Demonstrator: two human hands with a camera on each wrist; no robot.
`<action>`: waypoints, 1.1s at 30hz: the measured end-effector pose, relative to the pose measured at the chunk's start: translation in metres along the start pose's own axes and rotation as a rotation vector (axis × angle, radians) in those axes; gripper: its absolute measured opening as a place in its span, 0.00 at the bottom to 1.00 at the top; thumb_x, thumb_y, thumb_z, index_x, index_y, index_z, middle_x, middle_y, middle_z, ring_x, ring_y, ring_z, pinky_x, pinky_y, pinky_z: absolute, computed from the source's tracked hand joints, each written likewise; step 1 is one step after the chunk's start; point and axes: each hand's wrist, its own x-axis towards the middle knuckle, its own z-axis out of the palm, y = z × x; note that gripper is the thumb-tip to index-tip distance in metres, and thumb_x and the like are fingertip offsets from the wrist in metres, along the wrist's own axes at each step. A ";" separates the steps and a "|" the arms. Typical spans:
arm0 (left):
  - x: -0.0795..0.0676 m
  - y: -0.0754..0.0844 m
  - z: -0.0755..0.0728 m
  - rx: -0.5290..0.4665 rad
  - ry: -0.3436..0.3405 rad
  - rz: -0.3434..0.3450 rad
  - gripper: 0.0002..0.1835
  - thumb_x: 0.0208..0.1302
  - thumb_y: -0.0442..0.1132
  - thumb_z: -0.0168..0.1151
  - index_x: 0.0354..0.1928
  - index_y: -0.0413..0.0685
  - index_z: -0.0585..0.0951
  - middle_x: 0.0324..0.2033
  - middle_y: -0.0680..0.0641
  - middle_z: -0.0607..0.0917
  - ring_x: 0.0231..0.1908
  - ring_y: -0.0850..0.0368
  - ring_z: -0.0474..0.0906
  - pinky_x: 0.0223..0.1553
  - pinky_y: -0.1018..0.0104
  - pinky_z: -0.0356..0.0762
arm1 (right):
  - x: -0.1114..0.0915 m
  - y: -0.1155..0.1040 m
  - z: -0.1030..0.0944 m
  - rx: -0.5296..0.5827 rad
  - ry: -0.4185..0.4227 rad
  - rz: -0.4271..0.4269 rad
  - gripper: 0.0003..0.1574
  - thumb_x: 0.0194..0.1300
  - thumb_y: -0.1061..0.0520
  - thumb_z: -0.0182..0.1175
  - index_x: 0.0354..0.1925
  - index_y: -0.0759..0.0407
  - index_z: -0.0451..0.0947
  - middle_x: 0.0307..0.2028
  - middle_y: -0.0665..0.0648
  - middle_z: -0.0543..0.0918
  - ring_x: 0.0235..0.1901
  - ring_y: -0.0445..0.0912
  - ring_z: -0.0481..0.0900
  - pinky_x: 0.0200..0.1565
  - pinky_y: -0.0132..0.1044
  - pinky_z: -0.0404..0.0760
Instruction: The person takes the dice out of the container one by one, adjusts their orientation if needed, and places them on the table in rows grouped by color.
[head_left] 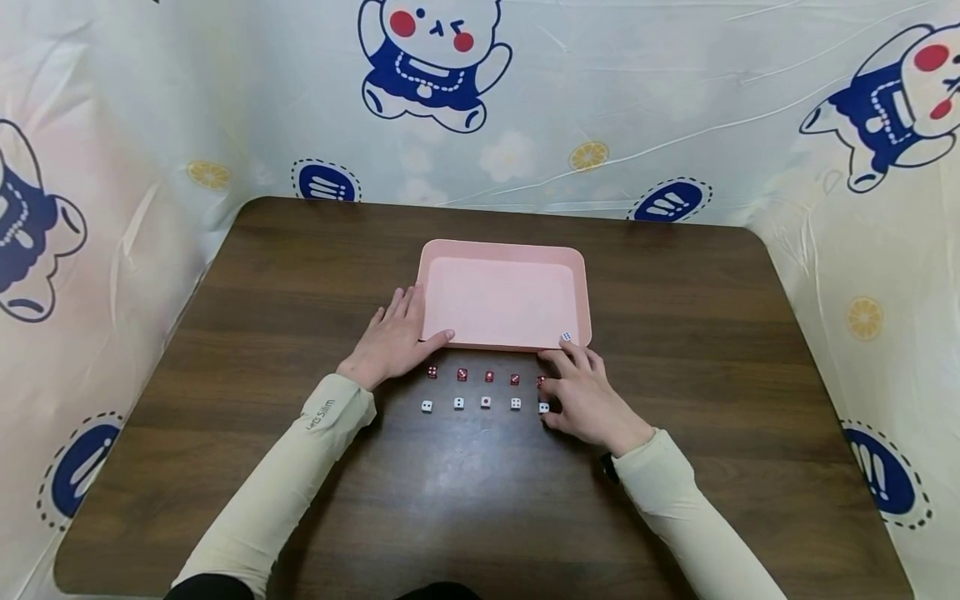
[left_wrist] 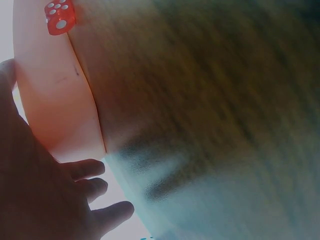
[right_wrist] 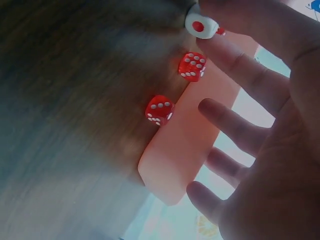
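My left hand point(head_left: 390, 337) lies with spread fingers at the left side of a pink tray point(head_left: 502, 343), its thumb over the front rim. My right hand point(head_left: 592, 404) is at the right end of two rows of small dice. Its thumb and index finger pinch a white die point(right_wrist: 201, 24) at the end of the nearer row, while the other fingers reach toward the tray's front rim. Beside them in the head view is a red die point(head_left: 541, 382), partly hidden by the fingers. Another white die point(head_left: 566, 337) sits in the tray's front right corner, close to a fingertip.
Between the hands, red dice point(head_left: 489, 377) form a row nearest the tray, with white dice point(head_left: 486, 402) in a row in front of them. Everything stands on a dark wooden table point(head_left: 300, 500). A patterned cloth point(head_left: 525, 100) hangs around the back and sides.
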 end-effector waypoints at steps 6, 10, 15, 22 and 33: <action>0.000 0.000 -0.001 -0.003 0.000 0.004 0.55 0.63 0.75 0.36 0.76 0.44 0.34 0.76 0.39 0.44 0.76 0.41 0.37 0.71 0.36 0.45 | 0.002 0.000 -0.009 0.117 0.012 0.018 0.08 0.48 0.53 0.71 0.27 0.49 0.81 0.60 0.60 0.73 0.69 0.65 0.57 0.63 0.62 0.54; 0.000 0.000 -0.002 -0.008 -0.005 0.002 0.55 0.63 0.75 0.37 0.76 0.44 0.33 0.76 0.39 0.43 0.76 0.41 0.37 0.71 0.36 0.45 | 0.003 0.002 -0.015 0.139 0.022 0.036 0.07 0.51 0.52 0.70 0.29 0.49 0.82 0.58 0.58 0.74 0.68 0.62 0.58 0.63 0.61 0.55; -0.001 0.001 -0.002 -0.010 -0.005 0.004 0.55 0.63 0.75 0.37 0.76 0.44 0.33 0.76 0.39 0.44 0.76 0.41 0.37 0.71 0.36 0.45 | 0.006 0.007 -0.023 0.144 0.047 0.075 0.05 0.54 0.51 0.68 0.30 0.48 0.83 0.56 0.57 0.75 0.63 0.57 0.61 0.61 0.58 0.58; 0.000 0.000 -0.001 -0.011 -0.004 0.006 0.55 0.63 0.75 0.37 0.76 0.44 0.33 0.76 0.39 0.44 0.76 0.41 0.37 0.71 0.36 0.45 | 0.010 0.019 -0.040 0.119 0.140 0.180 0.05 0.58 0.52 0.67 0.30 0.51 0.81 0.57 0.60 0.74 0.62 0.60 0.61 0.60 0.61 0.59; 0.001 -0.001 0.000 -0.002 -0.003 0.004 0.56 0.61 0.77 0.35 0.76 0.44 0.33 0.76 0.39 0.44 0.76 0.41 0.37 0.71 0.36 0.45 | 0.022 0.030 -0.048 0.165 0.234 0.347 0.12 0.60 0.50 0.64 0.30 0.58 0.82 0.59 0.64 0.73 0.62 0.62 0.59 0.60 0.61 0.58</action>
